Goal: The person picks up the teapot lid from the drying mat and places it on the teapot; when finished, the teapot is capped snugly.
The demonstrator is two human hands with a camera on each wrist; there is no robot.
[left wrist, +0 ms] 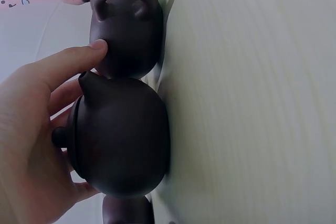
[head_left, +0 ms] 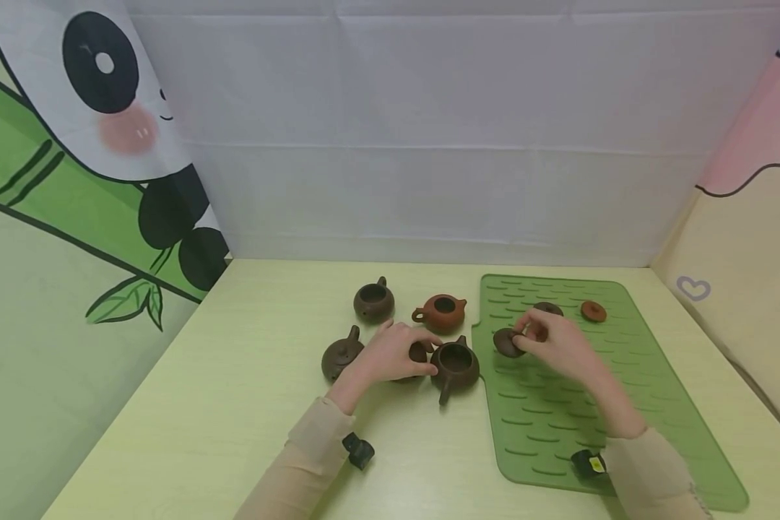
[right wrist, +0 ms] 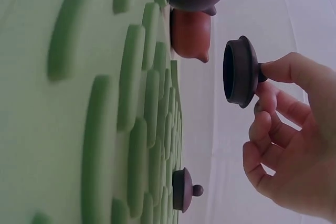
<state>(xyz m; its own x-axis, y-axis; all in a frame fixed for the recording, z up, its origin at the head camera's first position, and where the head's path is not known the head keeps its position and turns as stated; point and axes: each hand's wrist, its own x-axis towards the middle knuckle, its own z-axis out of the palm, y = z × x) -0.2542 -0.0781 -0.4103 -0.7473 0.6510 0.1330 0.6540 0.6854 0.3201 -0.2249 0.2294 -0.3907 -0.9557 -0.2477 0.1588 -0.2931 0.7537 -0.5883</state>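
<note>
My right hand [head_left: 559, 345] pinches the small knob of a dark brown teapot lid [right wrist: 241, 72], raised above the green mat with its hollow underside turned sideways. My left hand [head_left: 396, 352] reaches over a lidded dark teapot [left wrist: 123, 135], which it mostly covers in the head view. Its thumb tip and forefinger rest at the left side of a lidless dark teapot [head_left: 456, 372], whose opening faces up. In the left wrist view the thumb lies straight against that pot's upper side; the other fingers are partly hidden behind the lidded pot.
A lidless reddish teapot [head_left: 443, 313], another lidless dark teapot [head_left: 373, 307] and a lidded dark teapot [head_left: 338, 359] stand around my left hand. On the ridged green mat [head_left: 526, 448] lie a reddish lid [head_left: 594, 311] and a dark lid [right wrist: 182, 190]. A white cloth wall [head_left: 429, 202] rises behind.
</note>
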